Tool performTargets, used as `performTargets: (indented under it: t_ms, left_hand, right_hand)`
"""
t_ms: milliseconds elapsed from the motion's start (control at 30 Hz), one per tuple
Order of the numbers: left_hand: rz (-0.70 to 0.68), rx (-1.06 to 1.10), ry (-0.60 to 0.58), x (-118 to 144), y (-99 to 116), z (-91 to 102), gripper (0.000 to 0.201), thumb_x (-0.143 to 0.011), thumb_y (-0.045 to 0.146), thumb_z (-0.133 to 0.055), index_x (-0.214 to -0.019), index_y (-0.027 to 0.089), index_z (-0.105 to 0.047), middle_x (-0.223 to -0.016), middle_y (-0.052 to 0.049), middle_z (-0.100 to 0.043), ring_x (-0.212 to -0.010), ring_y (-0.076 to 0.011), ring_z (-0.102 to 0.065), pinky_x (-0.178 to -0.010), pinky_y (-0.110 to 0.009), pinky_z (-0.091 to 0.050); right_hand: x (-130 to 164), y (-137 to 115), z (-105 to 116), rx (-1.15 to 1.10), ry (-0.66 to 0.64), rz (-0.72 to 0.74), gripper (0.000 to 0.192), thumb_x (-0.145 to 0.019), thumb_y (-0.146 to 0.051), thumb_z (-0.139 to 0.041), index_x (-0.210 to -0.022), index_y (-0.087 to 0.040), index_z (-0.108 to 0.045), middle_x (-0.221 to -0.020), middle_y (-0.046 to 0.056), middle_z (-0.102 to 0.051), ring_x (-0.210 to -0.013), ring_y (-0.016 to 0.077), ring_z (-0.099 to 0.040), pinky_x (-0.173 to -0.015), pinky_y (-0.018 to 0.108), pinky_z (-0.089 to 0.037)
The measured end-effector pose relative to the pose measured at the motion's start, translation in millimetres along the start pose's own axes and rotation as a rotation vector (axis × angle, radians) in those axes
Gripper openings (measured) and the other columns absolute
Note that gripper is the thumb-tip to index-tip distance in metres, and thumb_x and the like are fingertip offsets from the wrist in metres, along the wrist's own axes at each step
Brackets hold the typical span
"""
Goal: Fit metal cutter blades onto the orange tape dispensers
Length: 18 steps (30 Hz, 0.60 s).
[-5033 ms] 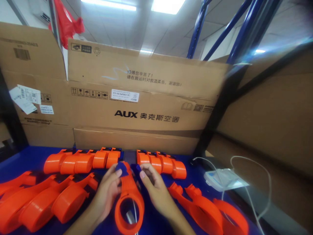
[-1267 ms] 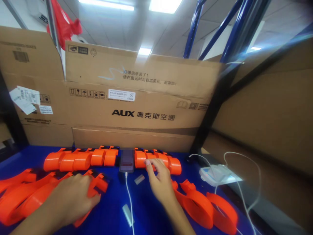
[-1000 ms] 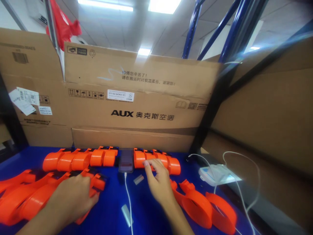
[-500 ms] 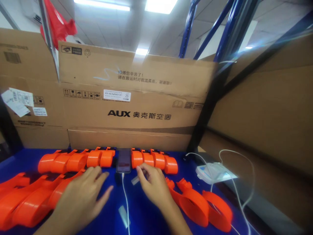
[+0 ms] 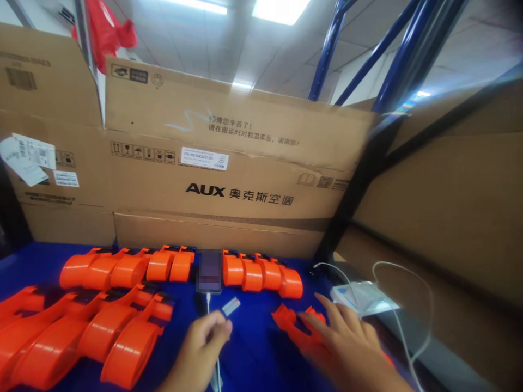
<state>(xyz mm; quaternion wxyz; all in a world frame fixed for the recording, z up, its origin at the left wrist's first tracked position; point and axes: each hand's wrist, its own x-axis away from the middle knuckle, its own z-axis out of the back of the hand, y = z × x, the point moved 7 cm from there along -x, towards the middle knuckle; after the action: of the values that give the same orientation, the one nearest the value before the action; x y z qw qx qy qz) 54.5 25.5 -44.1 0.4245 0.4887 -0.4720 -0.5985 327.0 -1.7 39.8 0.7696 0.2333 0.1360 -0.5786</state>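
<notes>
orange tape dispenser part (image 5: 300,332) lies on the blue tabletop (image 5: 253,348) in front of and right of the phone (image 5: 209,270), and the right hand (image 5: 347,340) rests flat on it with fingers spread, not gripping; the part's handle end pokes out past the fingertips, toward the phone. the left hand (image 5: 204,340) is nearer than the phone and just in front of it, with fingers loosely curled above the white charging cable (image 5: 215,375) that runs up to the phone's near end; whether it pinches anything i cannot tell. a small pale strip (image 5: 231,306) lies on the tabletop just in front of the phone, a little to its right, between the left hand and the phone. to the left of the phone and nearer, a row of large orange dispenser bodies (image 5: 102,337) lies side by side, overlapping. the phone leans upright in the middle of a far row of orange handles: one group (image 5: 126,268) directly to its left, another group (image 5: 261,275) directly to its right, both touching or just beside it. well to the right of the phone a white charger pack (image 5: 362,296) sits with white leads looping off it. behind the phone stand big cardboard boxes (image 5: 229,169), one printed "aux", and blue rack posts (image 5: 327,49) rise beyond them.
</notes>
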Motion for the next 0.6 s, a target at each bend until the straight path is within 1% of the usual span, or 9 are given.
performTargets:
  t_ms: [67, 100, 167, 267, 333, 433, 533, 600]
  left_hand:
    - [0.04, 0.109, 0.039, -5.5, -8.0, -3.5, 0.043, -0.09, 0.054, -0.057, -0.062, 0.022, -0.051, -0.058, 0.004, -0.038, -0.056, -0.0149, -0.035, -0.052, -0.027, -0.026]
    - [0.044, 0.137, 0.052, -8.2, -8.4, -6.3, 0.044, -0.089, 0.055, -0.059, -0.061, 0.022, -0.052, -0.058, 0.004, -0.038, -0.056, -0.015, -0.035, -0.052, -0.027, -0.025]
    - [0.027, 0.162, 0.066, -14.1, -3.5, -11.9, 0.044, -0.086, 0.056, -0.062, -0.06, 0.022, -0.053, -0.057, 0.004, -0.039, -0.055, -0.015, -0.034, -0.053, -0.027, -0.025]
    - [-0.013, 0.161, 0.093, -22.8, 10.1, -13.0, 0.045, -0.085, 0.057, -0.064, -0.059, 0.022, -0.054, -0.056, 0.004, -0.04, -0.055, -0.0151, -0.034, -0.054, -0.027, -0.026]
    - [-0.034, 0.151, 0.102, -27.1, 19.3, -6.6, 0.044, -0.086, 0.055, -0.064, -0.06, 0.021, -0.055, -0.057, 0.004, -0.041, -0.057, -0.0154, -0.036, -0.056, -0.027, -0.027]
    - [-0.068, 0.115, 0.122, -27.9, 29.3, 12.0, 0.039, -0.087, 0.051, -0.064, -0.063, 0.021, -0.057, -0.06, 0.003, -0.045, -0.061, -0.0161, -0.039, -0.058, -0.026, -0.03]
    - [-0.1, 0.055, 0.166, -21.1, 32.4, 29.3, 0.035, -0.09, 0.048, -0.062, -0.068, 0.021, -0.059, -0.062, 0.003, -0.045, -0.063, -0.016, -0.04, -0.06, -0.026, -0.031]
    - [-0.098, 0.036, 0.178, -15.5, 31.1, 33.7, 0.034, -0.091, 0.047, -0.061, -0.069, 0.02, -0.06, -0.063, 0.003, -0.045, -0.062, -0.0157, -0.04, -0.06, -0.026, -0.032]
  right_hand:
    - [16.8, 14.7, -6.0, 0.041, 0.017, 0.044, 0.042, -0.073, -0.04, -0.073, -0.115, -0.047, -0.071, -0.127, 0.017, -0.064, -0.108, 0.0454, -0.059, -0.069, 0.051, -0.045]
    - [22.3, 20.7, -6.3, 0.059, 0.046, 0.042, 0.044, -0.072, -0.039, -0.073, -0.115, -0.049, -0.071, -0.123, 0.017, -0.065, -0.104, 0.0442, -0.06, -0.065, 0.048, -0.043]
    - [27.5, 26.3, -6.5, 0.069, 0.07, 0.045, 0.042, -0.072, -0.034, -0.073, -0.11, -0.051, -0.072, -0.113, 0.016, -0.067, -0.093, 0.0402, -0.061, -0.059, 0.042, -0.039]
    - [25.0, 24.1, -9.9, 0.033, 0.022, 0.049, 0.045, -0.071, -0.025, -0.07, -0.108, -0.05, -0.073, -0.099, 0.011, -0.068, -0.083, 0.033, -0.062, -0.059, 0.036, -0.036]
    - [20.7, 18.0, -14.5, 0.004, -0.015, 0.056, 0.046, -0.071, -0.02, -0.068, -0.107, -0.048, -0.074, -0.094, 0.009, -0.07, -0.08, 0.03, -0.063, -0.059, 0.033, -0.035]
    - [15.2, 8.3, -22.8, -0.022, -0.048, 0.048, 0.045, -0.073, -0.016, -0.065, -0.108, -0.044, -0.075, -0.095, 0.009, -0.072, -0.076, 0.0268, -0.065, -0.059, 0.033, -0.038]
    - [11.1, 0.1, -28.6, -0.101, -0.087, 0.046, 0.038, -0.082, -0.017, -0.058, -0.107, -0.04, -0.076, -0.1, 0.009, -0.073, -0.069, 0.0219, -0.067, -0.061, 0.033, -0.045]
    - [7.2, -3.2, -24.1, -0.163, -0.08, 0.04, 0.034, -0.085, -0.019, -0.055, -0.104, -0.038, -0.077, -0.1, 0.009, -0.073, -0.065, 0.0201, -0.067, -0.06, 0.032, -0.048]
